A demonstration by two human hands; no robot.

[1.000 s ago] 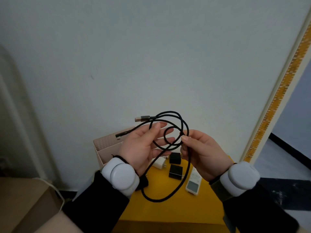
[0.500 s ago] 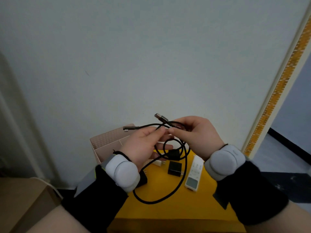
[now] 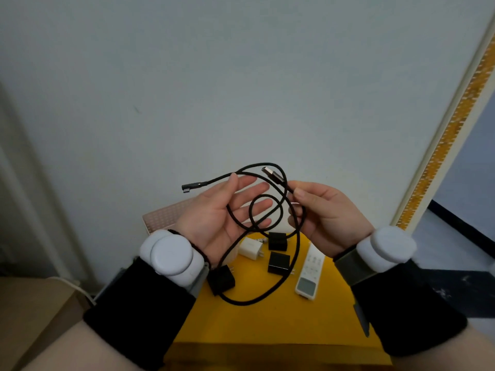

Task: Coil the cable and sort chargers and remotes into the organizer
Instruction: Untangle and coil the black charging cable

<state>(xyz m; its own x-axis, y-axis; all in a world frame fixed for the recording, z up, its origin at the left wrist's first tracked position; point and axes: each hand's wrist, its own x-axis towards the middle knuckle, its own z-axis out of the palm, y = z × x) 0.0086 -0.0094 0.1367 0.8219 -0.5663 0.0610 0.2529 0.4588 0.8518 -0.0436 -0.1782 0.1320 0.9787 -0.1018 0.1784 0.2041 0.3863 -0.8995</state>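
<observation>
A black braided cable (image 3: 296, 253) hangs in loose loops between my hands above the yellow table (image 3: 267, 322). My left hand (image 3: 217, 218) lies palm up with fingers straight and holds the cable under its thumb; the angled plug (image 3: 188, 187) sticks out to its left. My right hand (image 3: 324, 212) pinches the cable just below the USB plug (image 3: 272, 174). The lowest loop droops onto the table. Below lie a white charger (image 3: 250, 247), three black chargers (image 3: 277, 241) (image 3: 278, 263) (image 3: 221, 281) and a white remote (image 3: 309, 274). The beige organizer (image 3: 163, 218) stands behind my left hand.
A pale wall rises right behind the small table. A cardboard box (image 3: 32, 311) with a white cord sits low at the left. A door frame with an orange strip (image 3: 442, 145) runs up the right side, with dark floor beyond.
My hands, which met at the cable's top half a second ago, have drawn apart. The USB plug has swung right, next to my right hand, and the loops have opened wider.
</observation>
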